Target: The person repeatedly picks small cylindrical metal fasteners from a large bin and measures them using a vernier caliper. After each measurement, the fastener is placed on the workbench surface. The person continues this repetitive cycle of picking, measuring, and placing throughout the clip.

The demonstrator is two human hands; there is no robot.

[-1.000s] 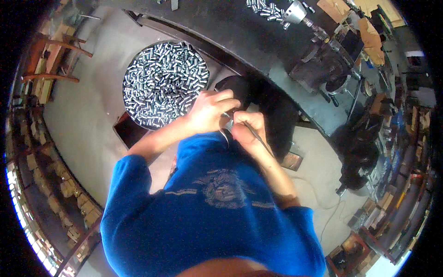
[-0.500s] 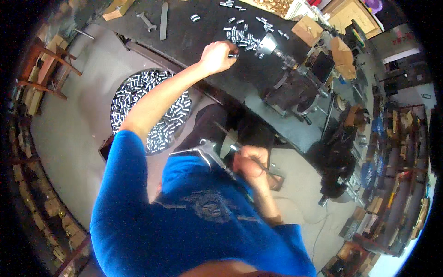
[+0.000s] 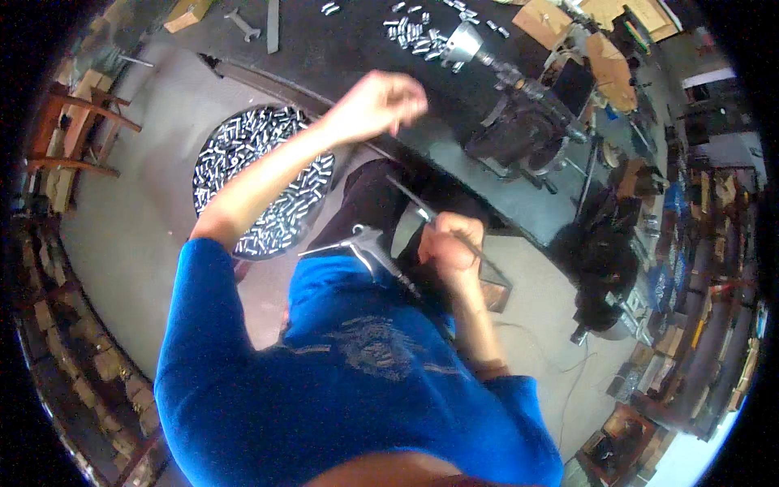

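My left hand (image 3: 375,107) hangs above the near edge of the dark workbench (image 3: 324,61). Its fingers curl inward and are blurred, so whether anything is in them does not show. Low over my lap, my right hand (image 3: 454,245) is closed round a long thin metal rod (image 3: 406,193), which slants up to the left. A short silvery piece (image 3: 424,213) shows on the rod just beyond my fingers. Beside that hand, a silver air blow gun (image 3: 367,243) lies across my lap. Several short metal tubes (image 3: 412,36) are scattered on the bench.
A round container heaped with short metal tubes (image 3: 268,174) stands left of my legs. On the bench are a machine with a conical metal head (image 3: 462,45), an open-end wrench (image 3: 243,26) and a flat metal bar (image 3: 273,24). A wooden stool (image 3: 81,122) stands far left.
My left hand has drawn back from the loose tubes toward the bench's near edge; the small piece seen in its fingers no longer shows. My right hand has risen slightly with the rod.
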